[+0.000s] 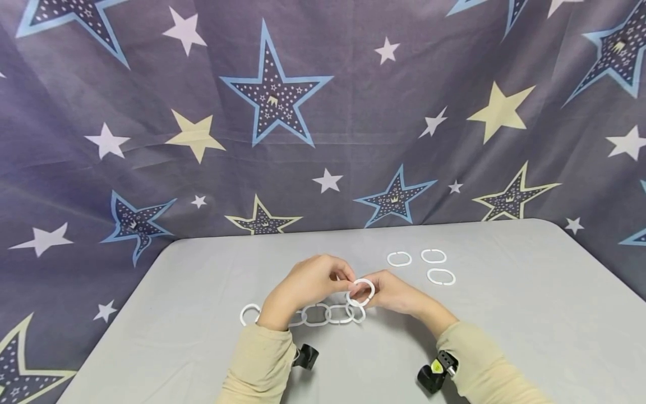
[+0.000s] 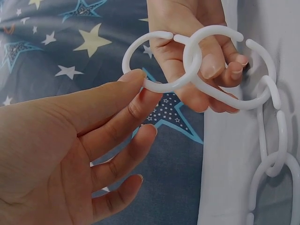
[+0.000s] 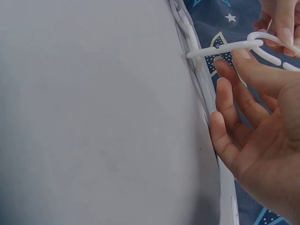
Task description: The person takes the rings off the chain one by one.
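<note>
Between thumb and index finger, my left hand (image 1: pixel 314 276) pinches a white plastic C-shaped link (image 2: pixel 125 58), which has a small gap in its side. This link passes through a second white link (image 2: pixel 213 93), held by the thumb and fingers of my right hand (image 1: pixel 396 293). From the second link, a chain of white links (image 1: pixel 315 324) runs left along the table, partly hidden behind my left wrist. In the right wrist view, my right thumb rests against the second link, the other fingers loosely bent below it.
Three loose white links lie beyond my right hand: one to the left (image 1: pixel 400 265), one at the back (image 1: pixel 433 262) and one nearer (image 1: pixel 441 283). The grey table (image 1: pixel 504 314) meets a star-patterned cloth (image 1: pixel 353 140) behind it. Each sleeve carries a black wrist camera.
</note>
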`<state>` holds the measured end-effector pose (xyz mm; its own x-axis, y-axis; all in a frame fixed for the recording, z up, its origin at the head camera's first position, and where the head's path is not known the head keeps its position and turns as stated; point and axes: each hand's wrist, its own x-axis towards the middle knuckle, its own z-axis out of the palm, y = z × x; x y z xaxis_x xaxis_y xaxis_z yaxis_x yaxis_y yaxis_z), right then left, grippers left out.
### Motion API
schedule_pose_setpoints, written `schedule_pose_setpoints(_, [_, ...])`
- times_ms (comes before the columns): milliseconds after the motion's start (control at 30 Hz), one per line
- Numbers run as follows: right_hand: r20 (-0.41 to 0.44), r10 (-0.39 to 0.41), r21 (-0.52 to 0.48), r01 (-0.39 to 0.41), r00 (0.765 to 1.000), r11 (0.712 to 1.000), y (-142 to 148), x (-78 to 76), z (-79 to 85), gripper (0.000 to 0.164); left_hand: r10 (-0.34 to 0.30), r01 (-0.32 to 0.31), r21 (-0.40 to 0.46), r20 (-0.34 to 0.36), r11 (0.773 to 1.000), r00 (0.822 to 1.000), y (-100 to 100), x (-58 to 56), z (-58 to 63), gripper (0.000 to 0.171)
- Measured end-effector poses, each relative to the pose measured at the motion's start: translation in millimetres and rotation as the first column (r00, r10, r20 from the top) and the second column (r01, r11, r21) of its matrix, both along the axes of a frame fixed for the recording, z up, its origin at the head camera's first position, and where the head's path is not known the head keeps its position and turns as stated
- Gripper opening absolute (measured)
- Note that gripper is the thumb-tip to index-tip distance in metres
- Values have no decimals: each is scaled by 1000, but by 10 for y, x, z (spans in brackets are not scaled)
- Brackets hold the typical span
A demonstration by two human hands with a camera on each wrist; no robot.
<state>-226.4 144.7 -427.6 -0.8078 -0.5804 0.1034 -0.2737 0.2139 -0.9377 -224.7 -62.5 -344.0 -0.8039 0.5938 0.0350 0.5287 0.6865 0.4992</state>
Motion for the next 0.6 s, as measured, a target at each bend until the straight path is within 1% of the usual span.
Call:
schedule_pose_setpoints(233, [-31, -3, 18, 4, 1000, 1000, -40, -1, -3, 20, 5, -5, 2, 7, 1000, 1000, -2, 1, -2, 4])
schedule_pose_setpoints(433, [-71, -15, 57, 19, 997, 998, -54, 3, -9, 16, -9, 9, 8, 10, 1000, 1000, -12, 0, 0, 5])
schedule_pose_setpoints(600, [-61, -28, 43, 31, 998, 999, -48, 5, -33, 18, -14, 14, 13, 21, 1000, 1000, -42, -13, 0, 5])
